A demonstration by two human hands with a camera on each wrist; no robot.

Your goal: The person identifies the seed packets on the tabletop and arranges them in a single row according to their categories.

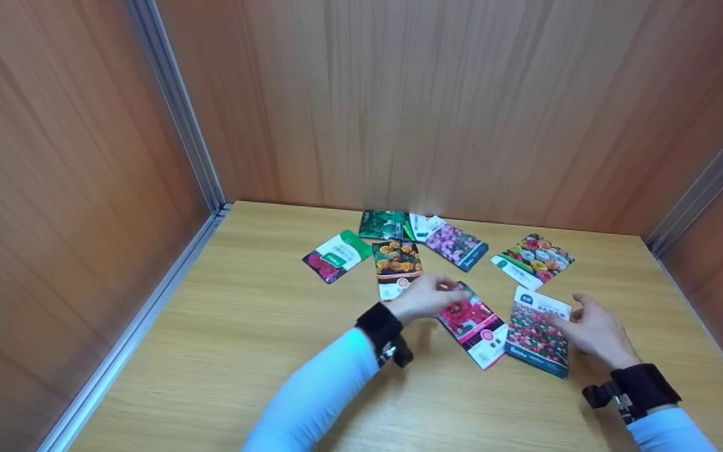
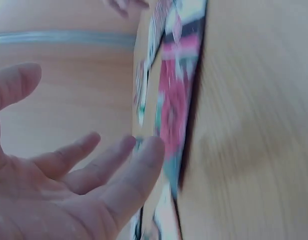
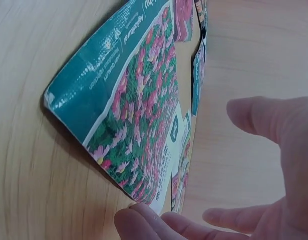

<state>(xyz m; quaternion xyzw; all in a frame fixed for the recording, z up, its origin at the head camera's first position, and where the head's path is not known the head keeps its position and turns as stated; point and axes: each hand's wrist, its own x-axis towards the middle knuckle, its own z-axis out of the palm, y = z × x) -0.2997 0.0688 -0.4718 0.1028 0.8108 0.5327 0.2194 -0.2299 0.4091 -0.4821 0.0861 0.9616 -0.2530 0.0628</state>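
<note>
My left hand (image 1: 423,299) is over the upper end of a seed packet with deep pink flowers (image 1: 473,321). In the left wrist view its thumb stands well apart from the fingers, and one fingertip is at the packet's edge; contact cannot be told. My right hand (image 1: 599,331) is at the right side of a seed packet with small pink daisy-like flowers (image 1: 536,328). The right wrist view shows fingertips (image 3: 136,220) by this packet's edge, with the thumb raised away. The two packets lie side by side, their edges meeting or nearly so.
Behind lie several more seed packets: magenta-and-green (image 1: 338,256), orange-flowered (image 1: 398,267), dark green (image 1: 384,225), purple-flowered (image 1: 455,243) and mixed-colour (image 1: 535,258). Wood-look panels (image 1: 430,113) enclose the wooden table (image 1: 230,351) at the back and sides.
</note>
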